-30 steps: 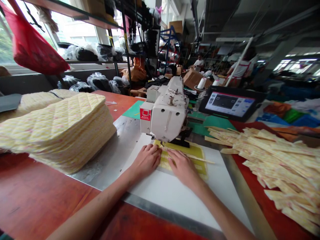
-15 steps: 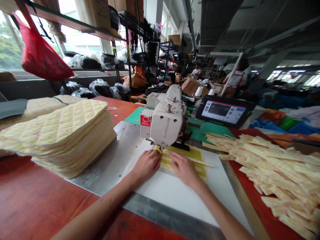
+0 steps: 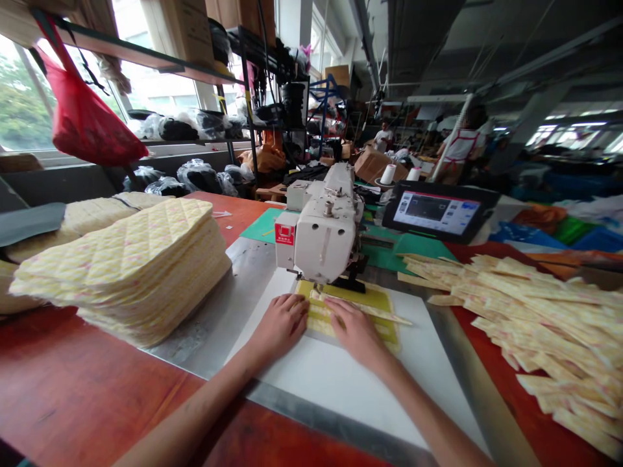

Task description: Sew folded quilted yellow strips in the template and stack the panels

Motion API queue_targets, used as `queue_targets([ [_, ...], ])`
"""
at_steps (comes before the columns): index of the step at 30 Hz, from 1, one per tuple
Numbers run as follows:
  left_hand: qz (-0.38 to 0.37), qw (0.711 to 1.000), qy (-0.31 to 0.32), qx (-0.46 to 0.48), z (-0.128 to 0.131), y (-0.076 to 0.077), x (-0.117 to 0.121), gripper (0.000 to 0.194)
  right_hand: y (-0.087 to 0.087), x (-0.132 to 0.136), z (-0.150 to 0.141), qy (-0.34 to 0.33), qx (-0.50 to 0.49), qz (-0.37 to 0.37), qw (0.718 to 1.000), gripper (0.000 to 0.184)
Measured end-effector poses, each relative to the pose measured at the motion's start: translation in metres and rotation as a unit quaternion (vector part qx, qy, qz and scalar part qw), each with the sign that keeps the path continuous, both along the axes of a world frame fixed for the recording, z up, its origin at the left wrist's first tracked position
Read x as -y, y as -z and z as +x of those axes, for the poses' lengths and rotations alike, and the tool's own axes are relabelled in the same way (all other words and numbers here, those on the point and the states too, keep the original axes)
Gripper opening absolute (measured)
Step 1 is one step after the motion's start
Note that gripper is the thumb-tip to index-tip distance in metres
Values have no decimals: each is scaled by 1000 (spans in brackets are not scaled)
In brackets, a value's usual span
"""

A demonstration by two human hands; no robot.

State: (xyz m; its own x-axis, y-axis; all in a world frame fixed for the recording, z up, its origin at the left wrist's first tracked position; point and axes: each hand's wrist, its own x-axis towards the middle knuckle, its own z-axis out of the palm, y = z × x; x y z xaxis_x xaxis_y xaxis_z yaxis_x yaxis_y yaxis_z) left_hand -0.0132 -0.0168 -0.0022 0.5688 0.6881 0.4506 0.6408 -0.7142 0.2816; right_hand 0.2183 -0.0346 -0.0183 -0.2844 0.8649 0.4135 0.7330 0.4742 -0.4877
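Note:
My left hand (image 3: pixel 278 327) lies flat on a white cutting board (image 3: pixel 335 383), its fingertips at the edge of a yellow sewing template (image 3: pixel 345 305). My right hand (image 3: pixel 357 334) rests on the template, with fingertips on a long quilted fabric strip (image 3: pixel 365 311). The strip runs from under the presser foot of a white industrial sewing machine head (image 3: pixel 321 237) out to the right. The needle area is partly hidden by the machine and my fingers. To the left stands a tall stack of yellow quilted pieces (image 3: pixel 121 272).
A large pile of quilted strips (image 3: pixel 525 324) lies on the red table at right. Behind the machine are a green mat (image 3: pixel 409 250), a control screen (image 3: pixel 435 216) and thread cones (image 3: pixel 388 174). Two people (image 3: pixel 460 139) work farther back.
The whole view has shifted slightly as my head moved. My hands stay on the template, and the strip stays under the machine with no clear movement.

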Motion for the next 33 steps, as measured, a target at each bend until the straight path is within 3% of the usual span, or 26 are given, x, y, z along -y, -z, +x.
queue_targets([
  [11,-11,1000,9,11,17,2,9,23,1,1,21,-7,27,31,999,40],
  [17,-33,997,23,70,0,-6,36,40,-5,2,67,54,206,121,970,40],
  [23,-48,997,16,63,-6,-30,71,21,-2,29,110,101,328,146,928,48],
  [28,-33,999,21,20,18,-39,71,46,-7,41,93,133,324,150,924,41],
  [31,-48,996,53,43,34,-35,61,63,-12,41,69,122,305,153,932,34],
  [33,-55,993,73,77,40,-30,52,63,-14,40,49,95,273,159,944,34],
])
